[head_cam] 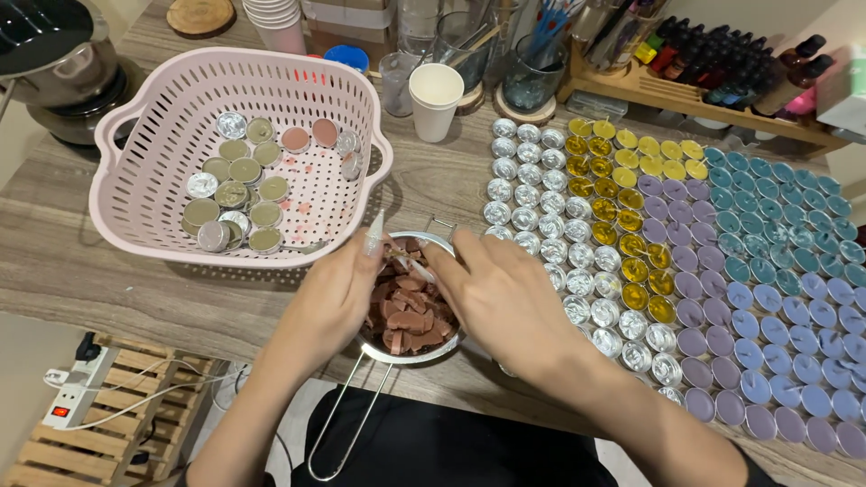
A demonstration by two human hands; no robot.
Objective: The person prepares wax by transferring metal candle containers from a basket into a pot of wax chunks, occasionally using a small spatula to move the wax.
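Observation:
A small metal pot [424, 347] with a long wire handle sits at the table's near edge, filled with several brownish-pink wax pieces [408, 317]. My left hand [334, 293] and my right hand [496, 298] meet over the pot. Between their fingertips they pinch a small piece of wax [415, 263]. A pink perforated basket [162, 194] to the left holds several tealight candles in metal cups [239, 194], mostly olive green, two of them pink.
Rows of tealights cover the right of the table: empty silver cups [541, 225], yellow [622, 198], purple [722, 307] and teal [776, 216] ones. A white paper cup [435, 99], glass jars and a rack of dark bottles [722, 54] stand behind. A power strip [72, 392] lies below left.

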